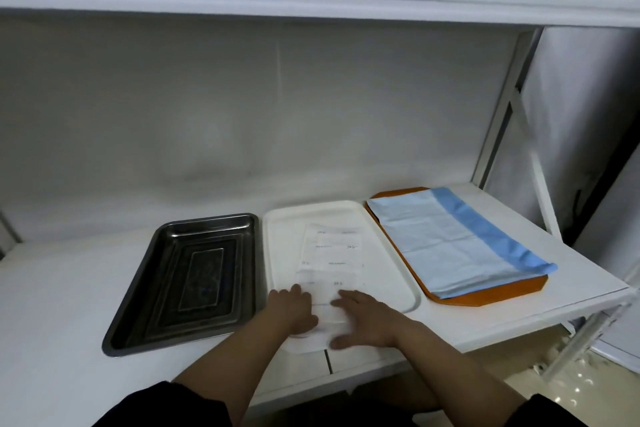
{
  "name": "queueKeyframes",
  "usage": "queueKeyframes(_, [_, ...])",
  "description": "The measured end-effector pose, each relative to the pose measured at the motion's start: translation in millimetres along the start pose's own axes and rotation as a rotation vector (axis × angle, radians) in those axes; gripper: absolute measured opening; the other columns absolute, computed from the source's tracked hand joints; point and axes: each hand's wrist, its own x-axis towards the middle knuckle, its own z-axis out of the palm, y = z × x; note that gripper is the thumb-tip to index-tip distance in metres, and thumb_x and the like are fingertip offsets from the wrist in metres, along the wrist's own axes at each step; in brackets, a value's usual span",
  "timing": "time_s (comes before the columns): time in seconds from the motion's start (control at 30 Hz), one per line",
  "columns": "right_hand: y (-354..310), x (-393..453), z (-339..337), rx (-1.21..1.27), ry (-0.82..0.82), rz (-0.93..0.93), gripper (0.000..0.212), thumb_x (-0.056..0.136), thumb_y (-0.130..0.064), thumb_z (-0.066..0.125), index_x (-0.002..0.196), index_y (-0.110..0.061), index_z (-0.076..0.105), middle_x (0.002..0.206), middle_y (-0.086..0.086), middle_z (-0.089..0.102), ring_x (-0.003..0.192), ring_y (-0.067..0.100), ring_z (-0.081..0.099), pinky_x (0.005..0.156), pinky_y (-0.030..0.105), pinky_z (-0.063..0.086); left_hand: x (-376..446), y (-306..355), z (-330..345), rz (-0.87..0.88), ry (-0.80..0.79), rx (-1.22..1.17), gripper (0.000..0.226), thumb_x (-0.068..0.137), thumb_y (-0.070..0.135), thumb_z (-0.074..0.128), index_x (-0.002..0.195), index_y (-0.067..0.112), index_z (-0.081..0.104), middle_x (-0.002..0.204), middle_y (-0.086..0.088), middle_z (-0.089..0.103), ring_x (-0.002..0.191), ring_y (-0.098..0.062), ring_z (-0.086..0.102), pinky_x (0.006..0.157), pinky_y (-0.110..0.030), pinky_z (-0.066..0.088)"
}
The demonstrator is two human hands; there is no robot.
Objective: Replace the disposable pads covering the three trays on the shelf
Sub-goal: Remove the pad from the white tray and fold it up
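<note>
Both your hands lie flat with fingers straight, left hand (294, 310) and right hand (363, 322), pressing the white pad (329, 253) into the white tray (391, 270) at the shelf's (52, 322) front edge, between the steel tray (138, 288) and the blue-padded orange tray (519, 288).

Both bare forearms reach forward from dark short sleeves at the near edge, converging toward the middle. The left hand (292, 310) lies palm down, its fingers together and pointing away. Just to its right, the right hand (363, 321) lies flat, fingers spread, thumb out toward the near side.
</note>
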Motion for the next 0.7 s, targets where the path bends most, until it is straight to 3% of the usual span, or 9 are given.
queueKeyframes(0.1, [0, -5, 4, -0.072, -0.03, -0.037, 0.093, 0.078, -0.037, 0.073, 0.151, -0.025, 0.018, 0.16, -0.002, 0.006, 0.146, 0.016, 0.006, 0.119, 0.034, 0.013, -8, 0, -2, -0.002, -0.023, -0.097, 0.06, 0.095, 0.047, 0.04, 0.147, 0.019, 0.031, 0.147, -0.011, 0.032, 0.128, -0.032, 0.042, 0.106, -0.041, 0.033])
queueKeyframes(0.27, [4, -10, 8, -0.058, 0.073, -0.038, 0.067, 0.083, -0.015, 0.066, 0.143, -0.02, 0.037, 0.15, 0.002, 0.029, 0.136, 0.018, 0.031, 0.111, 0.026, 0.028, -21, 2, -4, 0.007, -0.044, -0.16, 0.06, 0.093, 0.048, 0.044, 0.147, 0.025, 0.029, 0.149, -0.01, 0.03, 0.132, -0.032, 0.04, 0.111, -0.043, 0.029])
queueKeyframes(0.43, [6, -18, 0, -0.013, 0.124, -0.03, 0.054, 0.086, -0.014, 0.061, 0.137, -0.023, 0.048, 0.143, -0.002, 0.041, 0.13, 0.015, 0.041, 0.105, 0.022, 0.032, -28, 2, -9, 0.029, -0.097, -0.223, 0.062, 0.094, 0.056, 0.039, 0.146, 0.025, 0.032, 0.151, -0.007, 0.028, 0.135, -0.028, 0.037, 0.111, -0.042, 0.028])
queueKeyframes(0.53, [7, -20, -5, -0.017, 0.243, -0.005, 0.039, 0.09, -0.019, 0.057, 0.129, -0.024, 0.057, 0.136, -0.004, 0.052, 0.126, 0.014, 0.047, 0.102, 0.022, 0.035, -31, 0, -12, 0.049, -0.116, -0.226, 0.074, 0.085, 0.07, 0.042, 0.145, 0.027, 0.035, 0.151, -0.006, 0.029, 0.137, -0.026, 0.033, 0.112, -0.042, 0.027])
queueKeyframes(0.63, [4, -23, -13, 0.079, 0.435, 0.008, 0.024, 0.095, -0.027, 0.053, 0.115, -0.019, 0.064, 0.119, -0.003, 0.064, 0.11, 0.016, 0.058, 0.084, 0.021, 0.041, -33, -1, -14, 0.115, -0.067, -0.201, 0.088, 0.077, 0.073, 0.053, 0.148, 0.027, 0.027, 0.154, -0.003, 0.026, 0.14, -0.024, 0.028, 0.113, -0.041, 0.026])
queueKeyframes(0.7, [3, -23, -18, 0.264, 0.508, -0.005, 0.017, 0.095, -0.027, 0.054, 0.104, -0.018, 0.065, 0.103, -0.003, 0.068, 0.096, 0.016, 0.062, 0.071, 0.019, 0.04, -34, -2, -18, 0.146, -0.003, -0.254, 0.084, 0.083, 0.059, 0.059, 0.15, 0.023, 0.023, 0.155, -0.002, 0.025, 0.14, -0.021, 0.028, 0.114, -0.038, 0.027])
